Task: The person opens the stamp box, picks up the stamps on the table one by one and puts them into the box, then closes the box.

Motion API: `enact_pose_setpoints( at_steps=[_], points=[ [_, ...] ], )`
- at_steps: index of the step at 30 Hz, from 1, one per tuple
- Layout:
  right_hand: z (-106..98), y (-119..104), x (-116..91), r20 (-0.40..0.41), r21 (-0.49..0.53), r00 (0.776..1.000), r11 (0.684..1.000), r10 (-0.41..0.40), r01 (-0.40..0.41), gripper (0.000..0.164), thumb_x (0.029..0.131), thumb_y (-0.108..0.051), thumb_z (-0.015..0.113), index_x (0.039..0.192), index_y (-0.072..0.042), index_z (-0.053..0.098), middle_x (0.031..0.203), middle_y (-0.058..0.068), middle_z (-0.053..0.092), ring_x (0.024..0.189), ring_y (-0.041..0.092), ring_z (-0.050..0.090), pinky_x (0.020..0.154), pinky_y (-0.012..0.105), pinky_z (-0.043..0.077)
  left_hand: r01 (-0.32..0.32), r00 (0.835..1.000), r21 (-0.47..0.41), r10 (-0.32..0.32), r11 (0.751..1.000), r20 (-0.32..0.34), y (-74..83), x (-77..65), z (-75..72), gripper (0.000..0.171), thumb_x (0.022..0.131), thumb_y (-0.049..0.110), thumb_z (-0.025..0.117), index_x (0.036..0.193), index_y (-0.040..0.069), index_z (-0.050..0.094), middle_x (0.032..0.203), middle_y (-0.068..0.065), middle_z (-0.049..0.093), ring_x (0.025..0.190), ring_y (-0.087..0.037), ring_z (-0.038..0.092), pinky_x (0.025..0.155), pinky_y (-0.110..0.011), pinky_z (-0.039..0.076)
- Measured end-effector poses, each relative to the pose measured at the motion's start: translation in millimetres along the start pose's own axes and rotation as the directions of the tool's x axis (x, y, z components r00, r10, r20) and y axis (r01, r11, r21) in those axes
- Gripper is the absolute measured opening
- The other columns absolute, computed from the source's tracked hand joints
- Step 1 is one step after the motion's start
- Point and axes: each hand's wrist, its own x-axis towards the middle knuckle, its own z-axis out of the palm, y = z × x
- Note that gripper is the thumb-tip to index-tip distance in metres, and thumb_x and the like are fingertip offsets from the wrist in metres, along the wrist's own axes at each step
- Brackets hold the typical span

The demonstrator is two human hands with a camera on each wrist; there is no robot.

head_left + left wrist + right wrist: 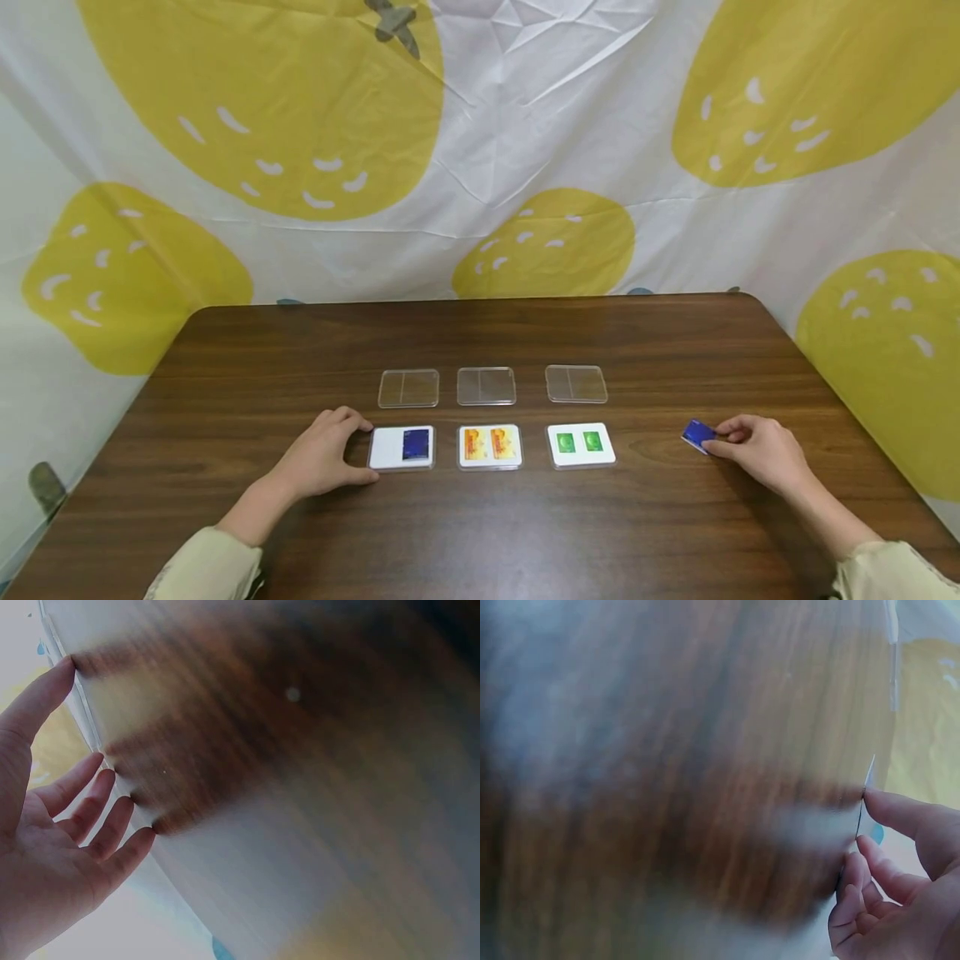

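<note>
My left hand (327,451) is at the left end of a shallow clear case (386,451), holding its edge between thumb and fingers. That case has a white insert with a small dark blue card on its right half. The left wrist view shows the fingertips (154,829) down at the tabletop. Off to the right, my right hand (763,451) pinches a small blue card (698,435) between thumb and fingers. In the right wrist view the card (867,774) appears edge-on. Between the hands lie a case with two orange-and-yellow cards (476,444) and another with two green cards (565,442).
Behind the filled cases lie three clear lids (408,388), (486,386), (576,384) in a row. All rest on a dark wooden table (480,542). A white cloth (360,258) with yellow fruit shapes hangs behind the table.
</note>
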Motion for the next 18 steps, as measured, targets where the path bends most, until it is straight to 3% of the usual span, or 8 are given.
enact_pose_setpoints(
  at_steps=[18],
  points=[
    [1.9,-3.1,-1.3,-0.006,0.04,1.0,0.999,-0.006,0.006,0.024,0.073,-0.023,0.074,0.079,-0.001,0.067,0.067,0.0,0.06,0.058,0.009,0.049,0.052,0.026,0.036,0.008,1.0,0.002,-0.008,1.0,0.002,0.9,0.1,-0.8,0.057,0.061,0.036,0.081,0.103,0.003,0.061,0.104,-0.007,0.056,0.101,-0.028,0.049,0.087,-0.043,0.042]
  ],
)
